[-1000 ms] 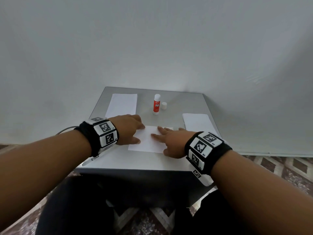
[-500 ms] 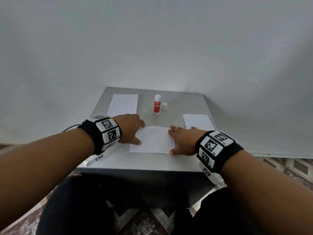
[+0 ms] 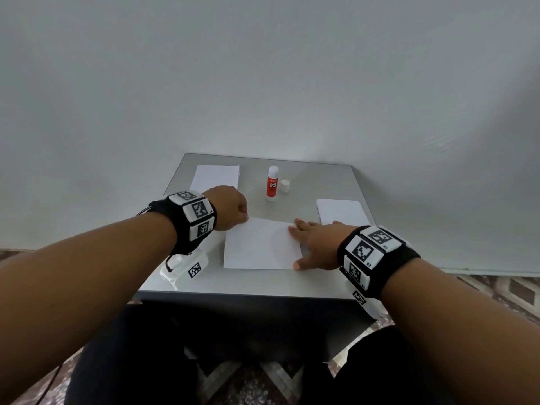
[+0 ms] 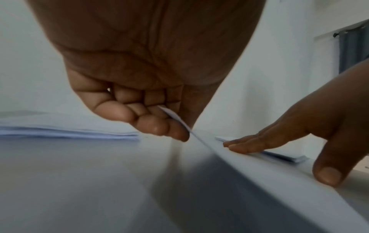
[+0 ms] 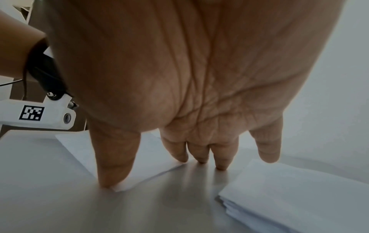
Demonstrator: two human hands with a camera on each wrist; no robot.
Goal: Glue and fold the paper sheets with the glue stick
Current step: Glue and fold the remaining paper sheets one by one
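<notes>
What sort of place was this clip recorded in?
Probably a room in a home, with a plain craft setup. A small grey table stands against a bare white wall, the floor is patterned tile, and a curtained window shows in the left wrist view.

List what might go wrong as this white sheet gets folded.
1. The left hand pinches only a corner of the white paper sheet, so the fold may run crooked.
2. The right hand pins just the right edge; the sheet could slide.
3. The uncapped red-and-white glue stick stands near and might be knocked over.
</notes>
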